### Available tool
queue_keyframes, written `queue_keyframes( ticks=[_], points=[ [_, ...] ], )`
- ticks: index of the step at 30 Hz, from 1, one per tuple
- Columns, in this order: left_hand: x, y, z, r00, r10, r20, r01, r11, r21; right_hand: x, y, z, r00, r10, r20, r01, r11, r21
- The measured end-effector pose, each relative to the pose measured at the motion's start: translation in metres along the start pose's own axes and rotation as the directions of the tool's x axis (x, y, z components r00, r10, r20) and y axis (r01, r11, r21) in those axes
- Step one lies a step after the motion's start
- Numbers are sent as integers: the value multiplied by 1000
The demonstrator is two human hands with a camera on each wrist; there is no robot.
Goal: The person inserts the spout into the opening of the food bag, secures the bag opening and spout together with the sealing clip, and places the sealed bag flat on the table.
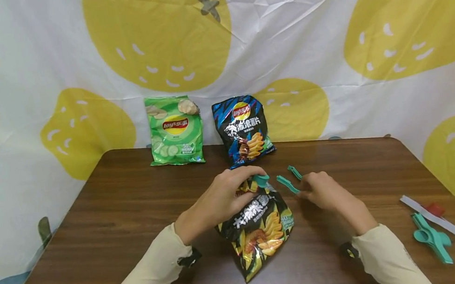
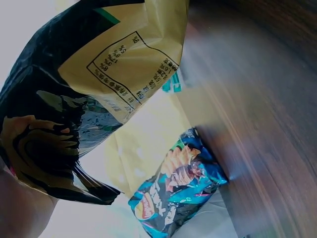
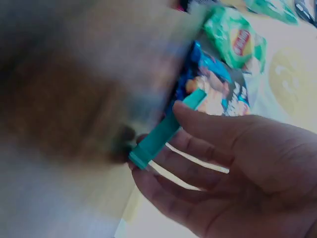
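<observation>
A black-and-yellow chip bag (image 1: 262, 222) lies on the table with its top gripped by my left hand (image 1: 219, 199). Under those fingertips a small teal piece (image 1: 262, 180) shows at the bag's upper edge; how it is fixed there is hidden. To the right of the bag, my right hand (image 1: 322, 192) pinches a teal bag clip (image 3: 158, 139) between thumb and fingers, as the right wrist view shows. From the head view, two teal strips (image 1: 287, 184) point out toward the bag; whether both belong to one clip I cannot tell. In the left wrist view the chip bag (image 2: 119, 74) fills the upper left.
A green chip bag (image 1: 176, 134) and a blue-black chip bag (image 1: 243, 131) stand at the table's back edge, against a lemon-print cloth (image 1: 283, 37). On the right of the brown table (image 1: 132, 195) lie a teal clip (image 1: 432, 238), a whitish strip (image 1: 434, 217) and a red piece (image 1: 435, 209).
</observation>
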State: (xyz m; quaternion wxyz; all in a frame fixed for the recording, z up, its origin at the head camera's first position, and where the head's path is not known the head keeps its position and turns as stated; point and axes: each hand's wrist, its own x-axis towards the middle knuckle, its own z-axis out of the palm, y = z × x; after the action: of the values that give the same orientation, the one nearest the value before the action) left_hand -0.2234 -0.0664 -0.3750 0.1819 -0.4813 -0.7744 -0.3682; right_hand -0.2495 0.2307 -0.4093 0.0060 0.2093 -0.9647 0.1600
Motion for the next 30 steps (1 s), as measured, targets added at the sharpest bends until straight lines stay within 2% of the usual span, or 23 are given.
queue_keyframes(
  ticks=[7,14,20,25,30],
  points=[
    [-1,-2,-2,1000,-27,-4,27,1000,-16,-2,8,-11,998,-26,50,17,985,173],
    [0,-3,-1,1000,-24,-4,24,999,-23,-4,9,-17,999,5,51,-15,980,198],
    [0,-5,-2,1000,-22,-5,22,1000,-14,-9,4,-32,998,-15,64,-6,949,314],
    [0,-6,-2,1000,-25,-7,25,1000,-3,-15,-11,-47,994,-76,83,40,928,372],
    [1,-2,-3,1000,-7,-5,7,1000,27,-23,-42,-57,982,-162,100,116,927,357]
  ],
)
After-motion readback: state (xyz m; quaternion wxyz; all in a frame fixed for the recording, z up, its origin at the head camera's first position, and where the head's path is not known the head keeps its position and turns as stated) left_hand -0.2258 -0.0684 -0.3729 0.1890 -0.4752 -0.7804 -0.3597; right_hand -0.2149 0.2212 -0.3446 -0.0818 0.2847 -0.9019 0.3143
